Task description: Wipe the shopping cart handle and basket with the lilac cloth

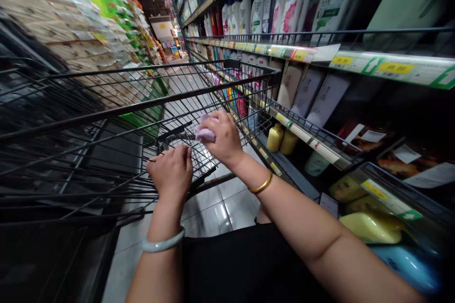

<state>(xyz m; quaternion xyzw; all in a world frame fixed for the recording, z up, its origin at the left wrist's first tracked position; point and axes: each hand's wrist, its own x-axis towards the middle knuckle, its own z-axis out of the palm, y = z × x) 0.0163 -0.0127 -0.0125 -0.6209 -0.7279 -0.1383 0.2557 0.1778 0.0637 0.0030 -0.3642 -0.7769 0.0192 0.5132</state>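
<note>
My left hand (172, 170), with a pale bangle on its wrist, is closed over the thin black wires of a shopping cart (117, 112). Its fingertips are hidden behind the wires and knuckles. Further right and slightly higher, my right hand (224, 136) clutches a crumpled light-purple cloth (206, 129) above the cart's wire basket. A gold bracelet circles that wrist. Beneath the two hands the cart's wire mesh shows, with the tiled floor visible through it.
Shelves with shampoo bottles (292, 2) and price strips (394, 67) run along the right, close to the cart. Yellow bottles (275, 137) stand on a lower shelf. Stacked packages (67, 33) rise on the left. A tiled aisle (181, 78) stretches ahead.
</note>
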